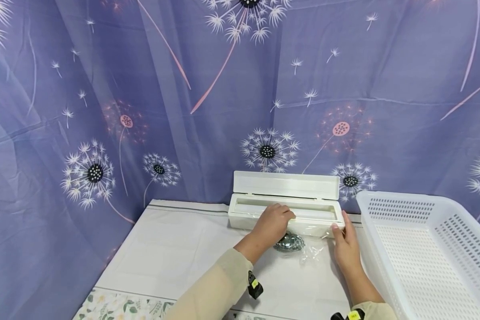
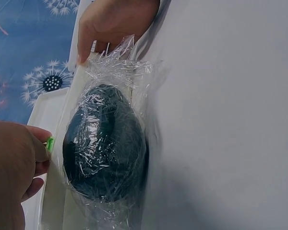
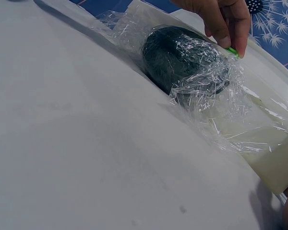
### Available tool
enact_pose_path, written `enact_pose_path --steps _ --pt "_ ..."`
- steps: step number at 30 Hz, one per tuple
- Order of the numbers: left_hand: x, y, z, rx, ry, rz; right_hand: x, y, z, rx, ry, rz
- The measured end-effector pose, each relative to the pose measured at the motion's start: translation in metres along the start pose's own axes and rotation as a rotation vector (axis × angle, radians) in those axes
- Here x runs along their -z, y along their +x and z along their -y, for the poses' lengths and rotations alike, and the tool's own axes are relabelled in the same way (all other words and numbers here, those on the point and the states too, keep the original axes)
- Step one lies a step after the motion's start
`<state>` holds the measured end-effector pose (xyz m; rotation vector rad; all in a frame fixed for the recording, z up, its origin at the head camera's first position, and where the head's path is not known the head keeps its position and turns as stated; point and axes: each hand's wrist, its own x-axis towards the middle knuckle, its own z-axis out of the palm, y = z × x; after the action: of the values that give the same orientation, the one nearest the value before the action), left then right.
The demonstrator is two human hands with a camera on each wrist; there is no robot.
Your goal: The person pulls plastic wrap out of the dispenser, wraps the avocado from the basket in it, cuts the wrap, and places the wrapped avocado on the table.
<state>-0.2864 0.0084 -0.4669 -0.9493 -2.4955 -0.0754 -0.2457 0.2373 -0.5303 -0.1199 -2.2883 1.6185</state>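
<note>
A long white cling film dispenser [image 1: 244,221] stands at the back of the table, its lid [image 1: 286,184] tipped up and a pale film roll [image 1: 314,213] inside. My left hand [image 1: 273,224] reaches over its front edge and pinches a small green slide cutter [image 2: 50,143]. At the dispenser's right end my right hand [image 1: 347,249] grips the corner, thumb in front. Against the front wall lies a dark green, egg-shaped thing [image 2: 105,143], like an avocado, loosely wrapped in crinkled clear film [image 3: 230,105]. That film runs up toward the dispenser's front edge.
A white plastic basket [image 1: 384,266] with slotted walls stands close to the right forearm. Behind the dispenser hangs a blue-purple dandelion curtain [image 1: 208,146]. The white tablecloth [image 1: 164,249] has a floral border [image 1: 120,306] along the front.
</note>
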Motion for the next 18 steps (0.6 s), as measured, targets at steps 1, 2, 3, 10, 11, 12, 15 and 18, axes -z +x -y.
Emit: enact_pose_path --steps 1,2,3,10,11,12,15,18 --pt "0.0001 0.0001 0.0002 0.000 0.001 -0.003 -0.0001 0.0000 0.0001 0.002 0.003 0.000" --pt "0.0002 0.0001 0.0004 0.001 0.002 -0.005 -0.0002 -0.0001 0.0003 0.002 0.006 0.001" --pt "0.0001 -0.0001 0.0007 0.002 0.003 -0.005 -0.0002 -0.0001 0.0002 0.003 0.007 0.001" --pt "0.0006 -0.0014 0.0027 0.005 0.001 -0.009 0.0003 0.0000 0.0000 -0.006 0.005 -0.001" --pt "0.0008 -0.0015 0.0030 0.003 0.001 -0.010 0.0002 0.0000 0.0000 -0.005 0.004 -0.001" --pt "0.0012 -0.0017 0.0032 0.003 0.000 -0.013 0.0002 0.0000 -0.0001 -0.004 0.005 0.001" --pt "0.0016 -0.0021 0.0038 0.007 -0.006 -0.010 0.0001 -0.0003 0.0006 0.000 0.005 0.007" --pt "0.0015 -0.0020 0.0039 0.009 -0.008 -0.003 0.0010 -0.0008 0.0018 -0.002 0.002 0.011"
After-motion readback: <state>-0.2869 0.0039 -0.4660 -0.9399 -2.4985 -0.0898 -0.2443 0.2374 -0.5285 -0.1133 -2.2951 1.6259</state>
